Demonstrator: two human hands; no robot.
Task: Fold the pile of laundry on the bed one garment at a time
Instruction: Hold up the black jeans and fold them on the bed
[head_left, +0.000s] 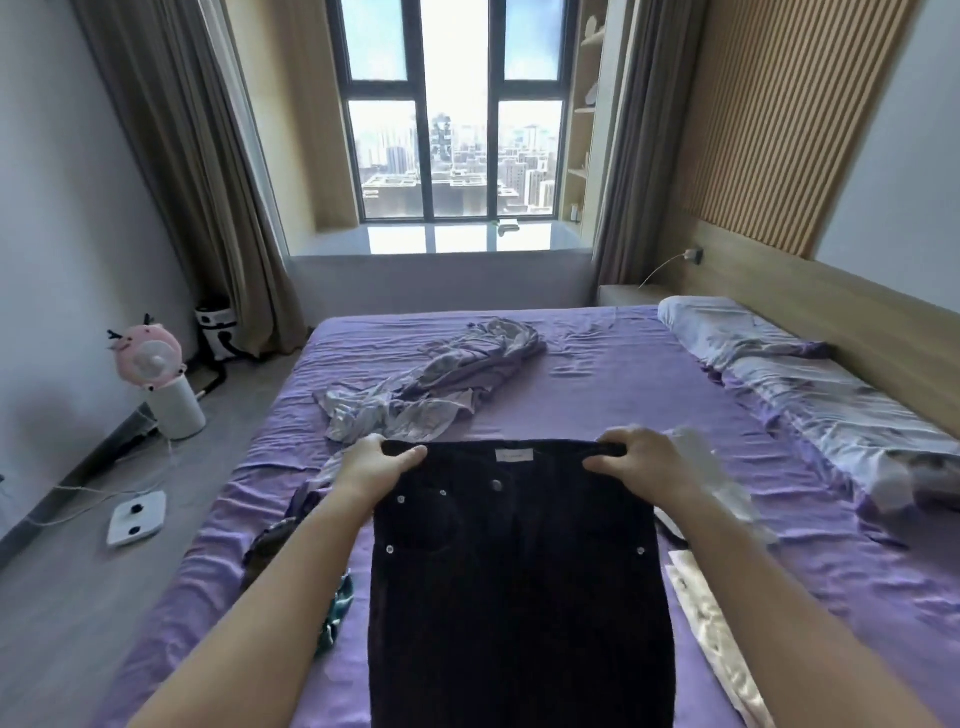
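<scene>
Fingers (610, 448) around trousers (519, 571) waistband

Trousers (519, 571) held up over bed's (623, 374) near edge; crumpled garment (426, 384) behind, mid-bed twd left edge. Pillows (810, 384) along right edge. Fan (156, 364) on floor, left.

A home bedroom is showing here: a bed (623, 374) in purple sheets is filling the middle, a pillow (727, 327) is lying at two o'clock, curtains (171, 156) are framing a window (452, 130) at twelve o'clock.
</scene>
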